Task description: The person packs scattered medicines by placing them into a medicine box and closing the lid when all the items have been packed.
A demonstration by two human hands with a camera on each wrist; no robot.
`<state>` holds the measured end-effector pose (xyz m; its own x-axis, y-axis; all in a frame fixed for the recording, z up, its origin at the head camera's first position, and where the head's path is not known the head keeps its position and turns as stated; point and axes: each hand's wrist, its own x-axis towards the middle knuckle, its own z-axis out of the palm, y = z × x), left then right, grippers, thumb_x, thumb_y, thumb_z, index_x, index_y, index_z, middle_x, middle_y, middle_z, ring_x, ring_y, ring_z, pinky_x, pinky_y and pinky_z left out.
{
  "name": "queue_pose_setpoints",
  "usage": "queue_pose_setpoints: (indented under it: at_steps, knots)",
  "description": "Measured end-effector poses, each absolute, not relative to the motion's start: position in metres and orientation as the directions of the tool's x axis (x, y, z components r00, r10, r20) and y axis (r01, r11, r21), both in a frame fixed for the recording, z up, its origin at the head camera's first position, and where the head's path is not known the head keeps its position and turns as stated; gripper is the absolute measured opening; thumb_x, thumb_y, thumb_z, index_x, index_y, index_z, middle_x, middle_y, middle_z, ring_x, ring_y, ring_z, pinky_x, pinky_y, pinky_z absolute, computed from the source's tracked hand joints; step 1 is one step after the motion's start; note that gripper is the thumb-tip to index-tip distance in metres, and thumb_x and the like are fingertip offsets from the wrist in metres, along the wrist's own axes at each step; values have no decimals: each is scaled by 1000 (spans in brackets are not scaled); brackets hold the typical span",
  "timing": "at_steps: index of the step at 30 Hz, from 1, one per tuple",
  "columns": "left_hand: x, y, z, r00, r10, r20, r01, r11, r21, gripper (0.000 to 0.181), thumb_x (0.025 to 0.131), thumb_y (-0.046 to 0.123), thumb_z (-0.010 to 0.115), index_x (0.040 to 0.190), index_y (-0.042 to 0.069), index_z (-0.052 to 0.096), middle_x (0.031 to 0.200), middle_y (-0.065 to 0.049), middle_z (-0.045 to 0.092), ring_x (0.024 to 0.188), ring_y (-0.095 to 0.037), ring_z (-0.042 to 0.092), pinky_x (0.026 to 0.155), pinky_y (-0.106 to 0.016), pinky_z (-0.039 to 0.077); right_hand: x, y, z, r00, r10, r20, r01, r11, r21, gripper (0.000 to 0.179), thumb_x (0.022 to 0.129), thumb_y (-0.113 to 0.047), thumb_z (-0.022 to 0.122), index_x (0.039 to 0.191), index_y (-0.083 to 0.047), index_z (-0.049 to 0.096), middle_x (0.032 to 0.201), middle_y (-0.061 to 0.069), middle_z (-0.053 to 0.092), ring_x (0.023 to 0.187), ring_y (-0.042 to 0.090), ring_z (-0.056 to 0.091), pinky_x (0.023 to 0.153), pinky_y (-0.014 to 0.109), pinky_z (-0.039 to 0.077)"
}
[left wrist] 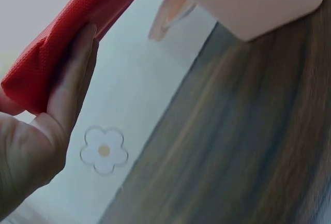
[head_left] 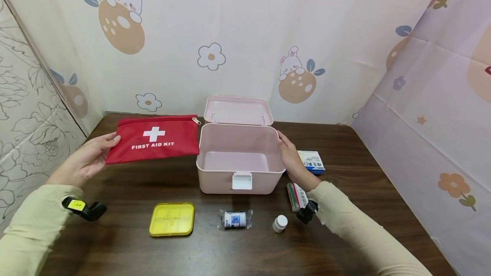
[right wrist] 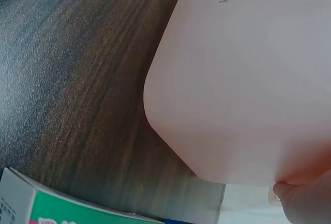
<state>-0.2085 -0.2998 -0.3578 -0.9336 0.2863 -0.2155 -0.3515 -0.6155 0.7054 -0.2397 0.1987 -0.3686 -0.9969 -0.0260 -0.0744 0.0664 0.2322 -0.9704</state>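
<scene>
In the head view my left hand [head_left: 90, 156] pinches the left end of a red zippered first aid pouch [head_left: 153, 150], thumb in front. Raised over the table, the pouch reaches across to the left side of an open pink medicine box [head_left: 238, 184]. In the left wrist view, fingers [left wrist: 77, 74] lie along the underside of the pouch [left wrist: 88, 14]. My right hand [head_left: 291, 156] rests against the box's right side near the rim, with a fingertip [right wrist: 284, 190] touching the outer wall in the right wrist view. The box's lid [head_left: 238, 110] is tipped back, and its inside looks bare.
On the brown table [head_left: 126, 233] lie a yellow pill case [head_left: 171, 219], a wrapped roll [head_left: 235, 219] and a white bottle [head_left: 280, 223]. A green-and-white carton [head_left: 297, 196] and a blue-and-white carton [head_left: 311, 161] sit beside my right forearm. A patterned curtain [head_left: 245, 24] hangs behind.
</scene>
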Motion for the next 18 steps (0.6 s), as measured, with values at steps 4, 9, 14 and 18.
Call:
queue_pose_setpoints:
  at_steps: [4, 9, 14, 18]
  knots:
    - [-211, -287, -349, -937, 293, -191, -337, -609, 718, 32, 102, 2, 51, 129, 8, 36, 100, -11, 70, 88, -23, 72, 78, -37, 59, -240, 199, -370, -997, -29, -74, 65, 238, -969, 51, 110, -19, 27, 159, -3, 21, 163, 17, 23, 149, 32, 21, 119, 49, 21]
    - [-212, -271, -340, -933, 319, -164, -336, -617, 712, 19, 102, 1, 50, 120, 5, 46, 101, -12, 71, 90, -24, 72, 78, -38, 59, -240, 199, -370, -997, -34, -63, 53, 241, -969, 51, 110, -19, 28, 159, -2, 22, 163, 17, 22, 150, 32, 19, 120, 49, 20]
    - [-211, -256, -330, -927, 320, -195, -359, -610, 706, 16, 100, 1, 55, 115, 7, 52, 101, -11, 71, 89, -23, 72, 78, -37, 59, -239, 199, -369, -997, -39, -63, 52, 240, -969, 51, 110, -18, 27, 159, -3, 22, 164, 16, 22, 150, 31, 18, 120, 48, 19]
    - [-212, -243, -322, -917, 337, -214, -384, -598, 704, 23, 100, 3, 56, 122, 7, 48, 103, -11, 70, 91, -23, 71, 79, -38, 59, -239, 199, -369, -998, -31, -62, 52, 244, -968, 51, 110, -18, 27, 159, -3, 23, 163, 16, 23, 150, 31, 19, 120, 49, 19]
